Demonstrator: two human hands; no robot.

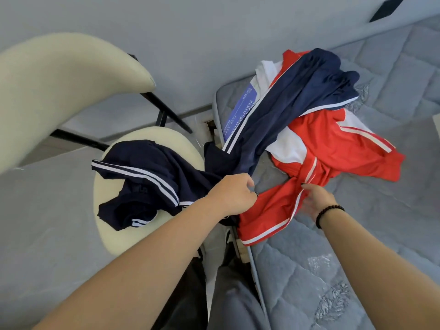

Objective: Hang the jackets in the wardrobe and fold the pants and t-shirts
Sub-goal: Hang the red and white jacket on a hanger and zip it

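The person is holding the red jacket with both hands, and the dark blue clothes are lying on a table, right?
Not quite. The dark blue clothes lie on a chair, not a table, as the head view shows. Both hands, left and right, do hold the red jacket.

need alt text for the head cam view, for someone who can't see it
Seen from above, a person's left hand and right hand hold a red jacket with white stripes at the edge of a grey quilted mattress. Navy striped pants lie heaped beside it, and another navy garment sprawls over a cream chair at left.
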